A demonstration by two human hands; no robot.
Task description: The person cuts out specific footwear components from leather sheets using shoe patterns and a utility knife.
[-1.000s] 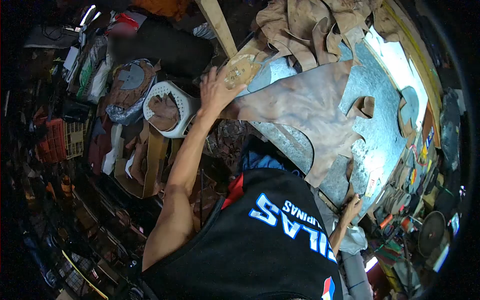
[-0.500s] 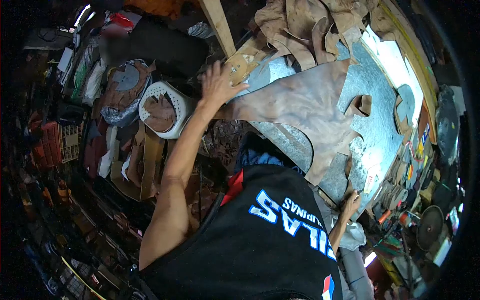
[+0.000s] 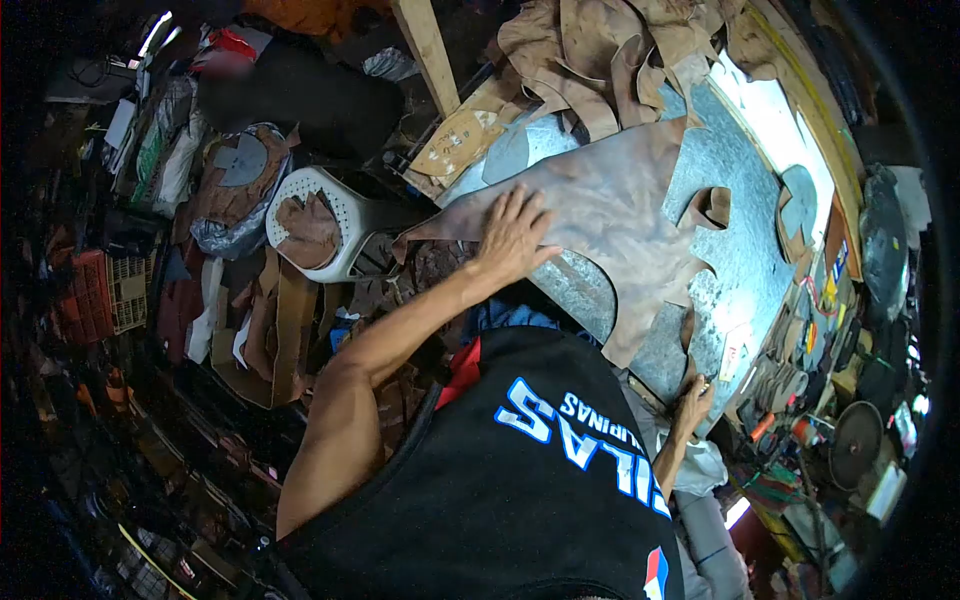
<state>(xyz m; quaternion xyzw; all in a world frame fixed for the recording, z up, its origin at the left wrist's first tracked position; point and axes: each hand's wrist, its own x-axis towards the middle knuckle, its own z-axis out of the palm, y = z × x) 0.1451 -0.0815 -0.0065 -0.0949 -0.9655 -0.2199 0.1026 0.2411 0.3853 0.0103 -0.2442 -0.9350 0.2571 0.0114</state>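
A large brown piece of leather (image 3: 610, 195) lies spread over a metal-topped table (image 3: 735, 260), its narrow end reaching past the left edge. My left hand (image 3: 515, 238) rests flat on this leather near the table's near edge, fingers spread, holding nothing. At the near right edge of the table, my right hand (image 3: 692, 402) is closed with curled fingers; what is in them is too small to make out. Just above it hangs a thin leather strip (image 3: 689, 332). A curled leather scrap (image 3: 714, 207) sits on the metal farther right.
Leather pieces (image 3: 590, 60) are heaped at the table's far end. A wooden post (image 3: 427, 55) rises beside a tan sole-shaped pattern (image 3: 455, 140). Left of the table stands a white stool (image 3: 285, 188) with leather scraps on it. Tools and a round disc (image 3: 857, 445) crowd the right.
My left hand has come down from above the table's left corner onto the leather, moving right and nearer to me. My right hand stays closed at the near right edge.
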